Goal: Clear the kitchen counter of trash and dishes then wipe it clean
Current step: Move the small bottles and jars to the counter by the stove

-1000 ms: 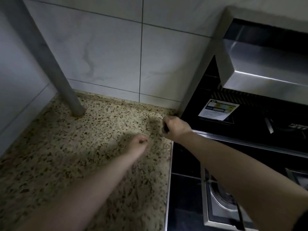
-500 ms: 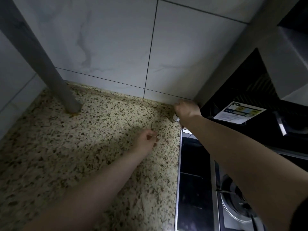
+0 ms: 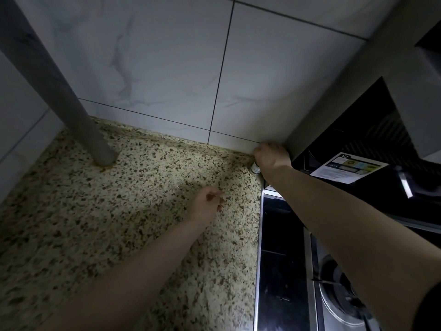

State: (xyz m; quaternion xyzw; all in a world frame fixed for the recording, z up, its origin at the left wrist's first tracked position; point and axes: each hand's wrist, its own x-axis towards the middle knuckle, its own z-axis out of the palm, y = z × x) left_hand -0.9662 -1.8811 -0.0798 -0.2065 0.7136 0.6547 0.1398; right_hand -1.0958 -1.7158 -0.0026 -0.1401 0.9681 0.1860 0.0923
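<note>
Right hand at 2 o'clock, in the back corner where counter meets tiled wall and stove. Fingers curled round a small pale cylindrical object; only its end shows below the fist, so I can't identify it. Left hand near centre, low over the speckled counter, fingers loosely bent, holding nothing. Grey pipe meets the counter at 10 o'clock. Label sticker at 3 o'clock.

grey pipe, gas hob, sticker
</note>
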